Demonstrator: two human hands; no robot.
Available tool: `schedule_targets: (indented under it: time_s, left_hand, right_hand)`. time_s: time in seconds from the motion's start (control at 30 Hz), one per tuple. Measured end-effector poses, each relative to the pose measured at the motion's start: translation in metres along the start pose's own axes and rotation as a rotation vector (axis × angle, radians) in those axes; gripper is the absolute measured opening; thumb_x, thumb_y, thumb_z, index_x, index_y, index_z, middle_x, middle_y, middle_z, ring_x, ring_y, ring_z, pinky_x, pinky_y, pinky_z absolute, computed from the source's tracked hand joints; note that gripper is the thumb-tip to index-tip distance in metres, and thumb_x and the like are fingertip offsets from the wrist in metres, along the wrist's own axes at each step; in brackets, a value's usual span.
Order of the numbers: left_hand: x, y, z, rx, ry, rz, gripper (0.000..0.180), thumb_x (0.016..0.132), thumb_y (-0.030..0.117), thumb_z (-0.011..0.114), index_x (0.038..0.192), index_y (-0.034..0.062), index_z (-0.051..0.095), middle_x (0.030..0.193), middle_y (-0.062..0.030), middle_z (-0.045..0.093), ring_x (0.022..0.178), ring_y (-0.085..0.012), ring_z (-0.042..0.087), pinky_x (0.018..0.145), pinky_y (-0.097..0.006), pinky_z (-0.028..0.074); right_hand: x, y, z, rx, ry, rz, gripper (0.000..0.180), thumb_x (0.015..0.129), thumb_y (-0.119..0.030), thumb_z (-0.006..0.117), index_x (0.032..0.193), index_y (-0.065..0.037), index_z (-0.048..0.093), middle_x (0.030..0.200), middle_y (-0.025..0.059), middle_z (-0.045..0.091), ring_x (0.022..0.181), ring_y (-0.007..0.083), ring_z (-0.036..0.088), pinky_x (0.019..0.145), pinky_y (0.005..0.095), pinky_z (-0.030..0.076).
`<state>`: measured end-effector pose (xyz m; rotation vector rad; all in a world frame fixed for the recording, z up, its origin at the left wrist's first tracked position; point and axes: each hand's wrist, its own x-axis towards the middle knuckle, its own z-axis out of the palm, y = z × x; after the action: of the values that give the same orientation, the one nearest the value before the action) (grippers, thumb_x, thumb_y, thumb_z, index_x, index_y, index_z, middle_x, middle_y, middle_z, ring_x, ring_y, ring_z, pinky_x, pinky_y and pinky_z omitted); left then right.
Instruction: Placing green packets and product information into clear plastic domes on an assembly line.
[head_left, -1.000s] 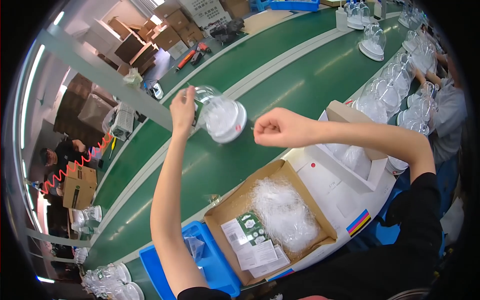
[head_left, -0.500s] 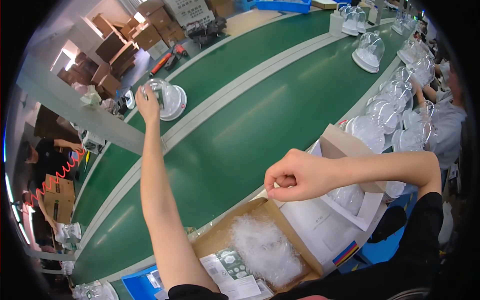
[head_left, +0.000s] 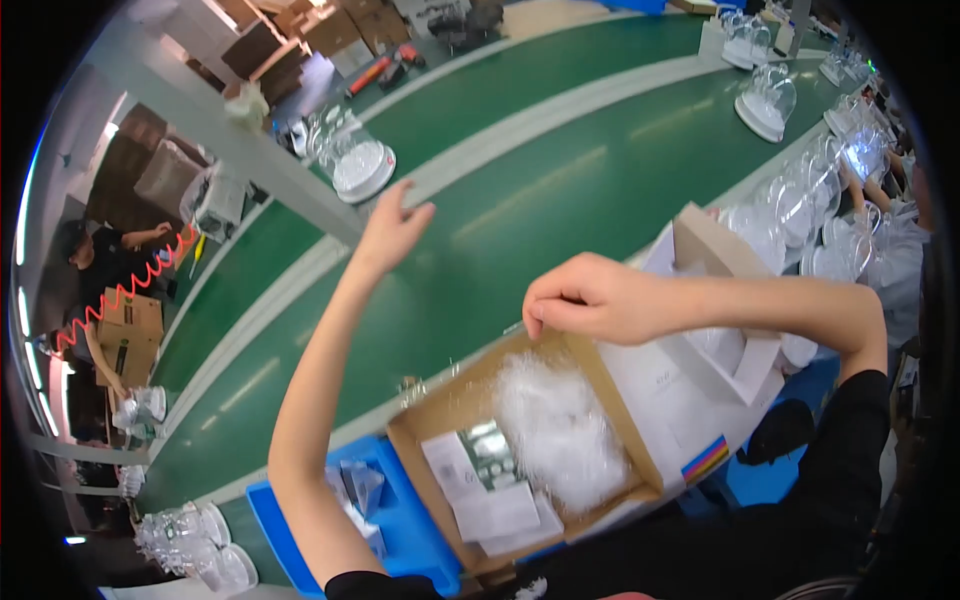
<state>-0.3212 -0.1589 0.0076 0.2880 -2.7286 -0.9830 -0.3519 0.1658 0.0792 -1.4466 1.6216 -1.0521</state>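
Observation:
My left hand (head_left: 396, 232) is held out over the belt, thumb and index finger apart, with nothing in it. Just beyond it, a clear dome on a white round base (head_left: 363, 168) rests on the far belt strip, apart from my fingers. My right hand (head_left: 592, 300) hovers with curled fingers above the edge of an open cardboard box (head_left: 505, 365); what it holds, if anything, is hidden. Inside that box lie a heap of clear, crinkly plastic bags (head_left: 560, 430) and some printed leaflets (head_left: 480, 480). A white carton with raised flaps (head_left: 720, 245) stands beside my right forearm.
Green conveyor belts (head_left: 480, 250) curve across, split by a pale rail (head_left: 500, 150). A blue tray (head_left: 410, 530) adjoins the cardboard box. A grey post (head_left: 240, 140) rises at left. More domes (head_left: 768, 105) stand at right, where co-workers (head_left: 895, 240) work.
My left hand has let go of the domed piece and drawn back toward me. My right hand has shifted slightly up. The whole view has swung, showing more of the blue tray.

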Motion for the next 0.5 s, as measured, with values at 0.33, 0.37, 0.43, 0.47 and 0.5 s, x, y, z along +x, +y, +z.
schedule_targets:
  time_s: [0.33,0.37,0.43,0.47,0.5]
  left_hand:
    - [-0.283,0.111,0.004,0.113,-0.253,-0.005,0.04,0.082,0.021,0.068,0.117,0.0039,0.058,0.117,-0.0159,0.061,0.101,-0.0356,0.061,0.081,-0.042,0.052]
    - [-0.3,0.112,0.0,0.147,-0.24,-0.08,0.045,0.082,0.023,0.07,0.119,0.0016,0.056,0.115,-0.0172,0.061,0.1,-0.0357,0.061,0.081,-0.042,0.052]
    - [-0.315,0.105,0.013,0.278,-0.264,-0.062,0.052,0.08,0.024,0.071,0.122,-0.0018,0.053,0.115,-0.0188,0.061,0.1,-0.0355,0.061,0.082,-0.041,0.052]
    - [-0.319,0.102,0.018,0.424,-0.269,-0.041,0.06,0.079,0.025,0.073,0.124,-0.0053,0.05,0.114,-0.0204,0.06,0.1,-0.0353,0.061,0.082,-0.041,0.051]
    - [-0.325,0.099,0.023,0.49,-0.284,-0.011,0.067,0.075,0.025,0.076,0.124,-0.0084,0.046,0.112,-0.0217,0.06,0.101,-0.0339,0.06,0.085,-0.04,0.051]
  right_hand:
    - [0.013,-0.012,0.099,0.589,0.01,0.227,0.023,0.1,-0.019,0.045,0.106,-0.002,0.058,0.07,0.0036,0.064,0.058,0.0098,0.059,0.057,0.0235,0.048]
    - [0.025,-0.011,0.115,0.613,0.021,0.165,0.025,0.1,-0.022,0.046,0.099,-0.002,0.061,0.074,0.0028,0.065,0.063,0.0097,0.061,0.06,0.023,0.049]
    - [0.035,-0.005,0.143,0.622,0.06,0.115,0.026,0.1,-0.023,0.047,0.096,-0.002,0.062,0.077,0.0028,0.066,0.064,0.0092,0.061,0.06,0.023,0.05]
    - [0.042,-0.007,0.154,0.619,0.092,0.044,0.028,0.1,-0.024,0.048,0.093,-0.002,0.063,0.079,0.0029,0.066,0.065,0.0086,0.061,0.061,0.023,0.05]
    - [0.045,-0.009,0.164,0.614,0.083,0.031,0.028,0.099,-0.024,0.05,0.088,-0.002,0.064,0.085,0.003,0.067,0.067,0.0077,0.061,0.062,0.0229,0.05]
